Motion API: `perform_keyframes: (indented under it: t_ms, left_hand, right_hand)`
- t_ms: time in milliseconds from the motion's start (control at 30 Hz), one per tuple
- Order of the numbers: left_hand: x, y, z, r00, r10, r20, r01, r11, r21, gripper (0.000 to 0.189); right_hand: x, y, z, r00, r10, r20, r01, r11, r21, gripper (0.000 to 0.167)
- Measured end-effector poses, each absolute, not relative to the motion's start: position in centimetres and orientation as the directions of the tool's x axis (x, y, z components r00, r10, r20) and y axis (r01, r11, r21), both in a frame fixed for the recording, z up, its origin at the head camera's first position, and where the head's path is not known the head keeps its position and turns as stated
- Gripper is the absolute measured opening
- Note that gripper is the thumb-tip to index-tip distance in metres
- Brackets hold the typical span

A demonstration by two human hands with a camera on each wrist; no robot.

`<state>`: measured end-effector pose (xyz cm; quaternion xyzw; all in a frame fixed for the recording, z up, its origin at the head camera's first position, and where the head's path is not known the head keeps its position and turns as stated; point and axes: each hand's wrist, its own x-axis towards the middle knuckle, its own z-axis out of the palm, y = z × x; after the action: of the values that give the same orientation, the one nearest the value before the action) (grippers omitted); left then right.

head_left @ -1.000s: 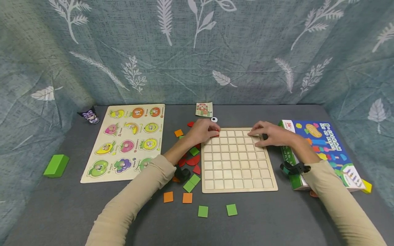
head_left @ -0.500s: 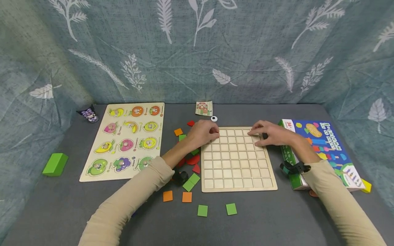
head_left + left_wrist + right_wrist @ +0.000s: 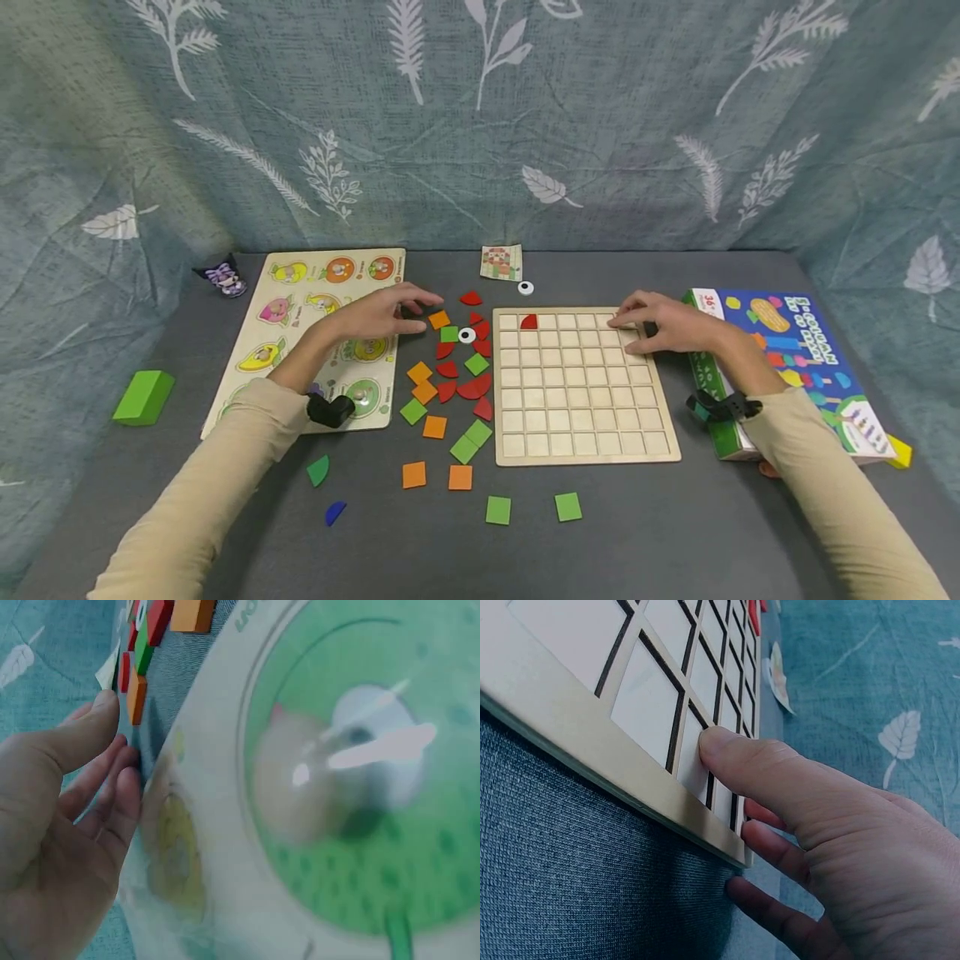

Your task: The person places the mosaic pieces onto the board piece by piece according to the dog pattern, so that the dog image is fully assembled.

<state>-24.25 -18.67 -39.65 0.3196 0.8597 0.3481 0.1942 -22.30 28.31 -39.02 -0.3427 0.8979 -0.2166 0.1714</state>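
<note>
My left hand (image 3: pixel 375 315) is over the right part of the fruit puzzle board (image 3: pixel 258 310), its fingertips just left of an orange square tile (image 3: pixel 438 319). Nothing is between its loosely bent fingers in the left wrist view. At the far right corner of the wooden grid board (image 3: pixel 587 461), my right hand (image 3: pixel 663 323) rests with relaxed fingers. Its thumb (image 3: pixel 757 769) lies on top of the board in the right wrist view, while the other fingers are by the edge. A red quarter-circle piece (image 3: pixel 529 322) lies in the grid's far row, second cell from the left.
Loose red pieces (image 3: pixel 474 386), green tiles (image 3: pixel 476 364) and orange tiles lie left of the grid. A small pattern card (image 3: pixel 501 262) and a round eye piece (image 3: pixel 526 287) are behind it. A colourful box (image 3: pixel 795 367) stands right; a green block (image 3: pixel 144 398) lies far left.
My left hand has let go of the red quarter-circle piece in the grid and moved left over the fruit puzzle board. The right hand has stayed at the grid's corner.
</note>
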Motion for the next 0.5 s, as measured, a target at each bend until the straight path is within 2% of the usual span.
perform_keyframes:
  t_ms: [167, 500]
  left_hand:
    - [-24.8, -18.0, -40.2, -0.679, 0.725, -0.116, 0.436, 0.526, 0.730, 0.047]
    - [-24.9, -17.0, -40.3, -0.708, 0.694, -0.132, 0.424, 0.567, 0.706, 0.032]
  right_hand:
    - [-22.4, 28.4, -39.3, -0.706, -0.692, -0.151, -0.544, 0.666, -0.511, 0.045]
    - [-22.4, 28.5, -39.1, -0.709, -0.687, -0.160, -0.536, 0.672, -0.512, 0.045]
